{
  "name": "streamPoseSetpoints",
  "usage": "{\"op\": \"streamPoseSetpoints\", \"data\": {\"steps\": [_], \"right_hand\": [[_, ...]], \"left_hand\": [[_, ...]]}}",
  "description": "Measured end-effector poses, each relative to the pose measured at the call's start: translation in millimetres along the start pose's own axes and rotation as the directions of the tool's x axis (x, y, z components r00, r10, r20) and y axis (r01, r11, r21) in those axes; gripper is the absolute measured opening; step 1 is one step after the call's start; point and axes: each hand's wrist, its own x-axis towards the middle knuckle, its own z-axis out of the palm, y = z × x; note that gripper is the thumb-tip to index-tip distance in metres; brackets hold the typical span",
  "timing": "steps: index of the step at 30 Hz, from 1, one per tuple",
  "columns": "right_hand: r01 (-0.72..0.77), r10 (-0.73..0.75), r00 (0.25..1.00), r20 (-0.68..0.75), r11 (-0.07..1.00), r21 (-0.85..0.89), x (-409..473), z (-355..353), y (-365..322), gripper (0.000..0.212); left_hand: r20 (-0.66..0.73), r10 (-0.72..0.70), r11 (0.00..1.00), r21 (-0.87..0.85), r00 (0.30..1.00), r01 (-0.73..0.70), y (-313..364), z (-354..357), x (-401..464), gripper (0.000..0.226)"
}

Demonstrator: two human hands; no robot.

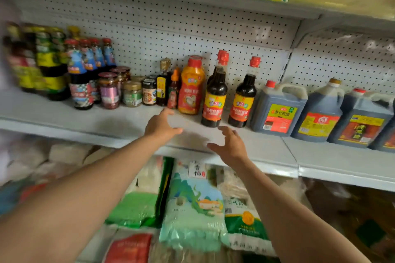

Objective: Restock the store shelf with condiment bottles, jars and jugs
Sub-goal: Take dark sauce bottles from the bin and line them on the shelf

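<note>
Head view gives me rice bags nearest, on the lower tier below my forearms. Above them my left hand and right hand hover over the white shelf, fingers loosely spread, holding nothing. Behind them stand an orange squeeze bottle, two dark sauce bottles and three jugs.

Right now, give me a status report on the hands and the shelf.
Left hand open, empty. Right hand open, empty. Both reaching over the shelf toward the dark sauce bottle. Nothing in the way.
</note>
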Motion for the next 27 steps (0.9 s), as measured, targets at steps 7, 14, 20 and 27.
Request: {"op": "streamPoseSetpoints", "data": {"steps": [7,14,20,27], "right_hand": [[0.120,-0.076,0.973,0.219,0.973,-0.197,-89.5,27.1,-5.6,0.070],[0.164,-0.075,0.914,0.399,0.967,-0.193,-143.1,74.0,-13.1,0.074],[0.175,-0.082,0.886,0.456,0.970,-0.167,-148.0,122.0,-34.7,0.074],[0.055,0.060,0.840,0.540,0.979,-0.195,-147.8,205.9,-44.6,0.073]], "left_hand": [[-0.037,-0.190,0.981,0.031,0.981,0.191,-81.3,6.7,-118.6,0.051],[-0.021,-0.319,0.946,0.044,0.947,0.320,-130.3,7.2,-184.3,0.053],[0.036,-0.318,0.948,0.032,0.947,0.317,-178.9,3.6,-182.2,0.053],[0.164,-0.361,0.932,0.097,0.918,0.349,-259.7,13.3,-160.3,0.060]]}}
